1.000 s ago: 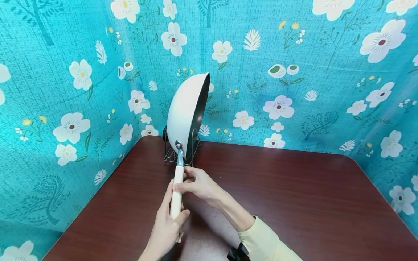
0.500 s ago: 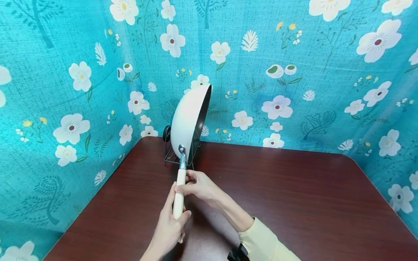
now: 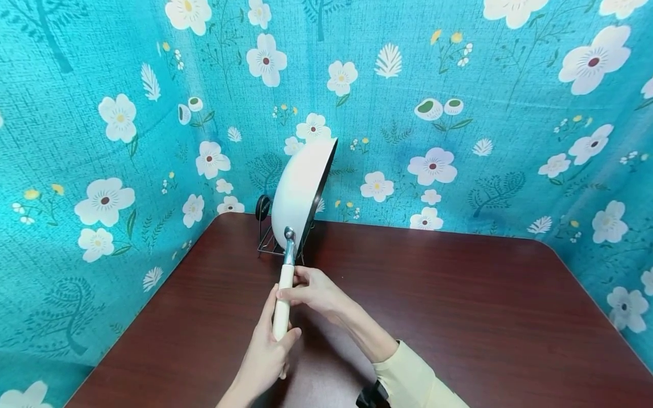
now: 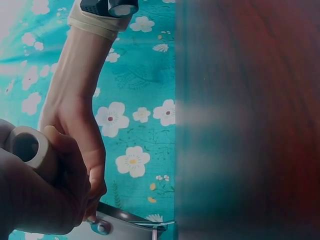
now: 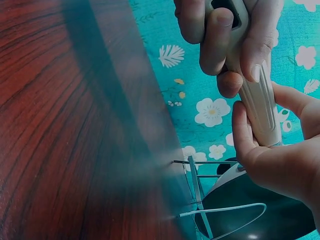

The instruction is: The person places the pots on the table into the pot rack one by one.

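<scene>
A white frying pan (image 3: 301, 192) with a dark inside stands tilted on its edge at the back left of the table. Its lower part sits within a thin metal wire rack (image 3: 268, 247). The cream handle (image 3: 282, 311) points toward me. Around the handle's near end my left hand (image 3: 262, 354) is wrapped, its thumb along the side. Farther up, my right hand (image 3: 313, 292) pinches the handle between thumb and fingers. In the right wrist view, a wire loop of the rack (image 5: 265, 206) passes in front of the pan's dark inside (image 5: 245, 220).
A dark round part (image 3: 263, 207) shows at the rack's left side. Under everything is a dark red-brown wooden table (image 3: 433, 300). Blue flowered cloth (image 3: 388, 113) hangs close along the table's back and left edges.
The pan has come down and shifted slightly right, its lower part deeper in the rack. Both hands keep their hold on the handle and move a little right with it.
</scene>
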### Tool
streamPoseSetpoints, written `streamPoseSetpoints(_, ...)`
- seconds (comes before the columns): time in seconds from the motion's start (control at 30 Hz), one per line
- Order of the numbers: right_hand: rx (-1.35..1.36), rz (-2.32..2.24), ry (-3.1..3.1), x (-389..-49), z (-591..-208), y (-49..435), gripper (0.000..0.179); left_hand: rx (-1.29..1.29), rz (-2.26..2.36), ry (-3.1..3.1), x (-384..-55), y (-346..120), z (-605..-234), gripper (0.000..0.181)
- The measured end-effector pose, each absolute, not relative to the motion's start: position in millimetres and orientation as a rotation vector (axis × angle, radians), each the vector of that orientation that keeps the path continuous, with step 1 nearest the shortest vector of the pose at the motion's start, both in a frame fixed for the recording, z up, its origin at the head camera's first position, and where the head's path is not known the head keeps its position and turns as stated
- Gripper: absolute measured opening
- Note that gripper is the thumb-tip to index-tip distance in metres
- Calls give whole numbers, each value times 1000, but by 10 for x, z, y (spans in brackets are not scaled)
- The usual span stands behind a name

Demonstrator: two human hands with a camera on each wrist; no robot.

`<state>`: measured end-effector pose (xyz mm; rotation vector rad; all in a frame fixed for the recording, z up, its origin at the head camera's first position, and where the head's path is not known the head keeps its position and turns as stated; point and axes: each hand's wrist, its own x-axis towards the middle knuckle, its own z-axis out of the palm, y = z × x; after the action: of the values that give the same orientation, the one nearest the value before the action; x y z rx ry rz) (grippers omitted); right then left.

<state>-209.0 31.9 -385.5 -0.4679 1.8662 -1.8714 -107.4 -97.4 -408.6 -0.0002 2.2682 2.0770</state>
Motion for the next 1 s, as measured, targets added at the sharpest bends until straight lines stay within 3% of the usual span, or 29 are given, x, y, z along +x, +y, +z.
streamPoseSetpoints(0.33,-504,-1805,1892,-2113,-3805,363,32,81,1863,2423,-1098,-1006,-4067,91)
streamPoseSetpoints(1.0,-515,-1730,1982,-2162,-3892,360,31,147,1210,2673,-1240,-1218,-3977,104)
